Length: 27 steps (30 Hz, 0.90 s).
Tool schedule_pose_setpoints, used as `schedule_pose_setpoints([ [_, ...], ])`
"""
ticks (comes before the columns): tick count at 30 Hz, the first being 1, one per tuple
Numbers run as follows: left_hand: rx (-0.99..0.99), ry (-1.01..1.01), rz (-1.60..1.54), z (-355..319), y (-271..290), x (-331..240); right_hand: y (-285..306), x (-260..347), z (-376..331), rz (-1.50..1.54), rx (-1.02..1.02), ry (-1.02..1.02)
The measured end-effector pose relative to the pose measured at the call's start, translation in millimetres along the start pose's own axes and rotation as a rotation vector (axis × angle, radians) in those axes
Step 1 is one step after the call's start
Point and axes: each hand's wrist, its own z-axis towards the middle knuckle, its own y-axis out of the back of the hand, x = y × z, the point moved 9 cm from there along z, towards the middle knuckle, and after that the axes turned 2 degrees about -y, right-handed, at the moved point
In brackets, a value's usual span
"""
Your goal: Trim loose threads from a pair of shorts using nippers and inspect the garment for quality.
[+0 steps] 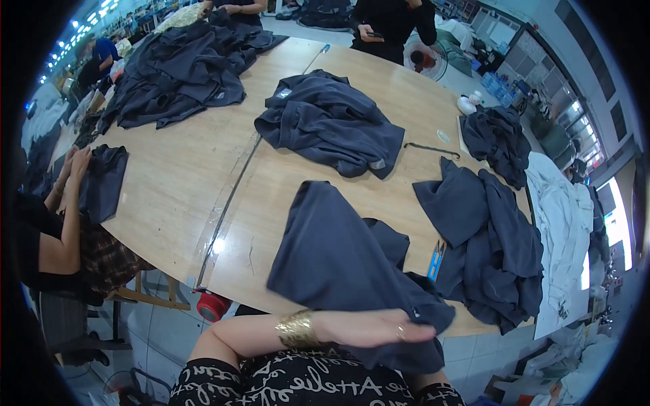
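A dark blue-grey garment piece [332, 243] lies spread over the near edge of the table, its near end bunched and slightly blurred. My left arm, with a wide gold bracelet, reaches across to the right. At the bunched end my left hand [379, 328] is closed on the cloth, rings on its fingers; the fingertips are partly hidden. Only a bit of my right arm shows below the cloth, and my right hand is hidden. Blue-handled thread snips [436, 260] lie just right of the garment, beside a heap of similar dark garments [491, 250].
On the wooden table [169, 183] lie another dark garment [332, 122], a large dark pile [183, 68] and a dark cord [432, 149]. White cloth [558, 223] hangs at the right. A co-worker's hands [76, 162] handle dark cloth at left; another person stands across the table.
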Motion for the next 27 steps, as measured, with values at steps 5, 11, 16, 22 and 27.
schedule_pose_setpoints([
  [5,-0.656,-0.232,-0.459,-105.4,101.1,13.1,-11.9,-3.6,11.1,0.253,0.117,-0.126],
  [11,-0.726,-0.783,-0.908,-170.8,164.6,55.1,-11.4,-5.7,28.3,0.744,0.057,-0.226],
  [16,-1.14,-0.183,0.3,-170.0,103.6,51.8,55.7,80.6,25.0,0.439,-0.511,0.368],
  [22,-1.194,-0.516,0.431,-148.1,115.0,18.5,-51.5,167.2,-16.9,-0.326,-0.134,0.926],
  [27,-1.475,-0.2,0.724,-181.9,202.4,84.4,50.5,188.2,-68.6,0.056,-0.729,0.906],
])
